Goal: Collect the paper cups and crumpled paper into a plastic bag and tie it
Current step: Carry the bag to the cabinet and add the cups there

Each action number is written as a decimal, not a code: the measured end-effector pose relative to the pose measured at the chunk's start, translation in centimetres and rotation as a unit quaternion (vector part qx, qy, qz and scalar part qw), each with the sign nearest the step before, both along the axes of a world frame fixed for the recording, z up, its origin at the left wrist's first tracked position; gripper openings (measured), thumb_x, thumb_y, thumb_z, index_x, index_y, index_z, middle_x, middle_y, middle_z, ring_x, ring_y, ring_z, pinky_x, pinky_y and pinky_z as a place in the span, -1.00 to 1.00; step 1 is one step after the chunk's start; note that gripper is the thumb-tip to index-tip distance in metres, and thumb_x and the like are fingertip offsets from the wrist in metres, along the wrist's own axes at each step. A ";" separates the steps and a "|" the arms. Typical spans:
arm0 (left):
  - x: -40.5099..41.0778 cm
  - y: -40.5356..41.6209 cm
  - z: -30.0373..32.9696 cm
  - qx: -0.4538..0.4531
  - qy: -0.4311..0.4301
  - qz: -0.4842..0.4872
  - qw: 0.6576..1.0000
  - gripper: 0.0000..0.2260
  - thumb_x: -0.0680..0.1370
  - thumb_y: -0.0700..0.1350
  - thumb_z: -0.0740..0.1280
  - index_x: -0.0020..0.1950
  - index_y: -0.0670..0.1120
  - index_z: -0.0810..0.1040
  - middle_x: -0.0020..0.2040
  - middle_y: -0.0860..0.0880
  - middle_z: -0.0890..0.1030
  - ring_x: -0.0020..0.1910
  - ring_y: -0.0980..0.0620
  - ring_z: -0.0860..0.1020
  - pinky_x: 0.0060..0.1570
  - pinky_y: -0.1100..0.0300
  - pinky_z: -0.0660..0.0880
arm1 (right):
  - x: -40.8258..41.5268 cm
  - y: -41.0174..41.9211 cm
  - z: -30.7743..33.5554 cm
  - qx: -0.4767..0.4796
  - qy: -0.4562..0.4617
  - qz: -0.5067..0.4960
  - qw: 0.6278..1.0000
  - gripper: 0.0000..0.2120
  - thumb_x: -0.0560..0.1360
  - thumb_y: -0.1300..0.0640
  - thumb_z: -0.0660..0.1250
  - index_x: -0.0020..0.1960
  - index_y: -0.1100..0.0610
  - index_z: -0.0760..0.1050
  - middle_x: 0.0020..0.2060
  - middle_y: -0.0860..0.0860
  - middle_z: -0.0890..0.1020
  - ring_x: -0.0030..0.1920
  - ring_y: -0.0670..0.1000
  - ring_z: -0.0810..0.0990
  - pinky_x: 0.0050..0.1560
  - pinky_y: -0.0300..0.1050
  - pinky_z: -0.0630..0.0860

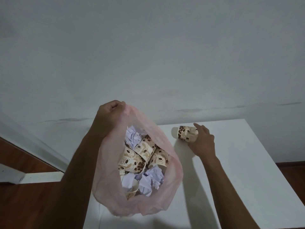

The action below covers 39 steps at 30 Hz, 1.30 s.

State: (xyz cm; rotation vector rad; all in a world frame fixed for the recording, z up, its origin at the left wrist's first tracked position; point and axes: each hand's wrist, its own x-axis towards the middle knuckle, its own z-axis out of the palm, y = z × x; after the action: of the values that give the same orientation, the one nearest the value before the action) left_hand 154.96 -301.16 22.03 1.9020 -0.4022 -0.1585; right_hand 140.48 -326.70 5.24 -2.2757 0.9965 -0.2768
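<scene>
A thin, translucent pink plastic bag (105, 171) hangs open over the near left part of the white rectangular table (247, 171). Inside the bag lie several paper cups with a brown coffee-bean print (145, 148), tipped on their sides and pressed against each other, and balls of crumpled white paper (149, 178), one at the far side of the mouth and more at the near side.

The left hand (109, 111) is closed in a fist on the far upper edge of the bag and holds it up, the forearm reaching forward from below.

One more paper cup with the same bean print (185, 133) lies on its side on the table, near the far edge, to the right of the bag and apart from it. The right hand (202, 142) is stretched over the table, fingers partly opened and curved around this cup; they touch it, but I cannot tell if they grip it firmly.
</scene>
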 end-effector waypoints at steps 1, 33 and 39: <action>-0.1 0.1 0.0 0.001 -0.002 0.001 1.000 -0.68 0.57 -0.10 0.29 -0.40 -0.07 0.44 -0.42 0.00 0.34 -0.40 0.09 0.30 -0.43 0.28 0.24 | -0.2 -0.6 -0.7 0.019 -0.001 0.010 1.000 -0.26 0.33 0.25 0.42 0.47 0.03 0.30 0.41 0.08 0.42 0.38 0.20 0.38 0.28 0.06 0.34; 1.8 1.6 -0.1 -0.002 -0.013 0.056 0.998 -0.78 0.58 -0.17 0.30 -0.28 -0.13 0.54 -0.48 0.13 0.46 -0.45 0.21 0.40 -0.43 0.42 0.37 | -3.4 16.1 10.8 0.088 -0.161 0.335 0.924 -0.27 0.19 -0.26 0.58 0.26 -0.15 0.36 0.21 -0.24 0.35 0.21 -0.23 0.42 0.23 -0.18 0.45; 2.1 2.5 0.2 0.002 -0.018 0.058 0.998 -0.80 0.60 -0.18 0.28 -0.22 -0.13 0.56 -0.41 0.13 0.52 -0.47 0.29 0.44 -0.44 0.47 0.37 | -3.8 14.9 9.5 0.084 -0.140 0.394 0.904 -0.40 0.35 -0.25 0.49 0.34 -0.07 0.53 0.32 -0.17 0.45 0.30 -0.24 0.43 0.32 -0.23 0.42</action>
State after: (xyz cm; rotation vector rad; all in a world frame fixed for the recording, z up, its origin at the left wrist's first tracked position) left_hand 157.02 -298.64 22.22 1.9293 -0.3151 -0.0472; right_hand 136.71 -311.78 14.75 -2.1964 -0.0840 -0.1484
